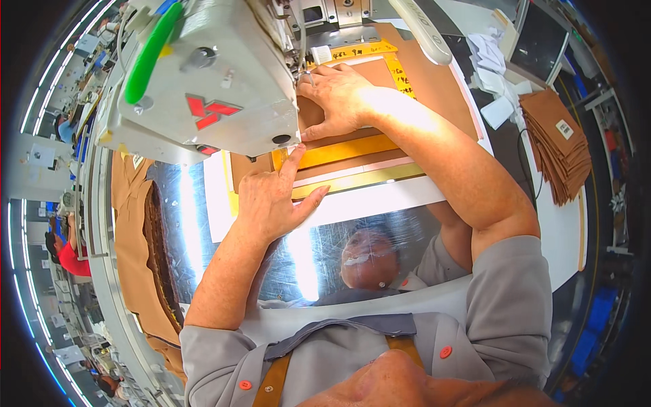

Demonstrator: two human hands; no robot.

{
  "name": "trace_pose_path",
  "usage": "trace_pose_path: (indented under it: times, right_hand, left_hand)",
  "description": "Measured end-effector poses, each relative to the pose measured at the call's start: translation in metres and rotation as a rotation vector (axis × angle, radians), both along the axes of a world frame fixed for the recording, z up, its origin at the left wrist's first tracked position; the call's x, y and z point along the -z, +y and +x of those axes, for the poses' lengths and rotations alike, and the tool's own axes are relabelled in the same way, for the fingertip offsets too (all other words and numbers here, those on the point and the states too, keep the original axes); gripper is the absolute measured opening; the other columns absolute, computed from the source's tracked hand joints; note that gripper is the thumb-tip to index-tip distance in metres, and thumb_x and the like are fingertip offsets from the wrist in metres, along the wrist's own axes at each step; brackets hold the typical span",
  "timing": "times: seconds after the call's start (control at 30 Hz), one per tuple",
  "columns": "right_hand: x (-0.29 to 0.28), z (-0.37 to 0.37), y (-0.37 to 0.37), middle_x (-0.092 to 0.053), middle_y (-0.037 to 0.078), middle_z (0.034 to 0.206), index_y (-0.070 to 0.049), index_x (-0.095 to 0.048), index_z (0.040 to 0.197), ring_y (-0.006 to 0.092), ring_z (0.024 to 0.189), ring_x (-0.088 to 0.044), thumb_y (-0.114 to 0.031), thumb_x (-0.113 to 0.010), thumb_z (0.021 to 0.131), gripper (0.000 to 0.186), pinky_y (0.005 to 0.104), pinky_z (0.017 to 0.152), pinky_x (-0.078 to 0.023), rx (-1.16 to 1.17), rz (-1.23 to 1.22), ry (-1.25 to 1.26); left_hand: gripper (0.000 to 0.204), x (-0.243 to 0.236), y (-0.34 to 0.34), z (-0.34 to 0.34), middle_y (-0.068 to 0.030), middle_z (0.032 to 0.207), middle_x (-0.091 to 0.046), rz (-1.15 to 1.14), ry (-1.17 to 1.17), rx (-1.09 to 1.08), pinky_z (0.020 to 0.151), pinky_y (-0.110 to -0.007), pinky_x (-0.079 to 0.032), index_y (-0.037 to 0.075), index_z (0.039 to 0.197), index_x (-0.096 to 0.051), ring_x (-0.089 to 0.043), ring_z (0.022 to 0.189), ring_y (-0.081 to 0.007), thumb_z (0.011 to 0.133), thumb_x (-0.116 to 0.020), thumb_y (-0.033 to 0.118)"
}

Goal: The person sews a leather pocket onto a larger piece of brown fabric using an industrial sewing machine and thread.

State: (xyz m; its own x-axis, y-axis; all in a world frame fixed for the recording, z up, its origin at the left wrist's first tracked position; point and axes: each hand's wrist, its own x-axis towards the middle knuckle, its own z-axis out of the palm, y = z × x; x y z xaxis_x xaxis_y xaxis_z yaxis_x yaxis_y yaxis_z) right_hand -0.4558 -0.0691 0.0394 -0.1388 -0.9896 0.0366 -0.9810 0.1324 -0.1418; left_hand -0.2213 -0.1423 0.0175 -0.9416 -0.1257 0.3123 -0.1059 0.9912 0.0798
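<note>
My left hand [271, 200] lies on a flat template with yellow strips [349, 150], fingers stretched and thumb spread. Its forefinger points up to the lower edge of the sewing machine head [217, 81]. Farther up, my right hand [336, 98] rests palm down on brown material inside the yellow frame, thumb spread toward the left forefinger. The right fingertips are close to the needle area and partly hidden behind the machine. A brown panel [441, 81] shows around the frame, over a white sheet [400, 193].
A stack of brown pieces [556, 146] lies at the right, near crumpled white paper [491, 74] and a screen [539, 41]. More brown pieces [135, 251] hang along the left edge. The shiny metal table [339, 244] reflects light. Other people work far left.
</note>
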Motion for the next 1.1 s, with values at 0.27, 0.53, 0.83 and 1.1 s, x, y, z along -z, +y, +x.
trace_pose_path:
  times: [0.27, 0.53, 0.83, 1.1]
  right_hand:
    - [0.005, 0.003, 0.001, -0.053, 0.011, 0.151, -0.007, -0.051, 0.149, 0.0278, 0.145, -0.041, -0.069, -0.069, 0.080, 0.095, 0.0490, 0.121, -0.029, -0.003, -0.010, -0.007]
    - [0.002, 0.001, 0.003, -0.054, 0.012, 0.150, -0.006, -0.051, 0.150, 0.0281, 0.143, -0.043, -0.069, -0.068, 0.080, 0.095, 0.0483, 0.120, -0.030, -0.026, -0.016, -0.001]
    - [0.006, 0.000, 0.010, -0.049, 0.011, 0.155, -0.009, -0.050, 0.150, 0.0283, 0.146, -0.040, -0.067, -0.068, 0.080, 0.093, 0.0495, 0.119, -0.031, -0.014, -0.028, 0.037]
    - [0.001, 0.004, 0.000, -0.052, 0.012, 0.150, -0.008, -0.051, 0.148, 0.0290, 0.145, -0.041, -0.068, -0.069, 0.081, 0.092, 0.0487, 0.118, -0.032, -0.010, 0.009, 0.066]
  left_hand:
    - [0.066, -0.007, 0.004, 0.000, -0.0124, 0.077, -0.071, -0.099, -0.117, -0.052, 0.065, -0.041, -0.052, 0.007, 0.137, -0.061, -0.067, 0.059, -0.0293, 0.088, -0.073, 0.051]
    - [0.074, -0.008, 0.021, -0.007, -0.0149, 0.076, -0.071, -0.031, -0.134, -0.065, 0.059, -0.043, -0.052, 0.007, 0.142, -0.058, -0.066, 0.057, -0.0322, 0.088, -0.070, 0.057]
    - [0.076, -0.007, 0.031, -0.012, -0.0139, 0.064, -0.065, -0.111, -0.134, -0.008, 0.060, -0.042, -0.051, -0.011, 0.135, -0.056, -0.064, 0.054, -0.0303, 0.094, -0.060, 0.053]
    - [0.077, -0.003, 0.023, -0.009, -0.0138, 0.063, -0.064, -0.087, -0.128, -0.004, 0.060, -0.040, -0.050, -0.012, 0.136, -0.057, -0.063, 0.053, -0.0279, 0.095, -0.057, 0.053]
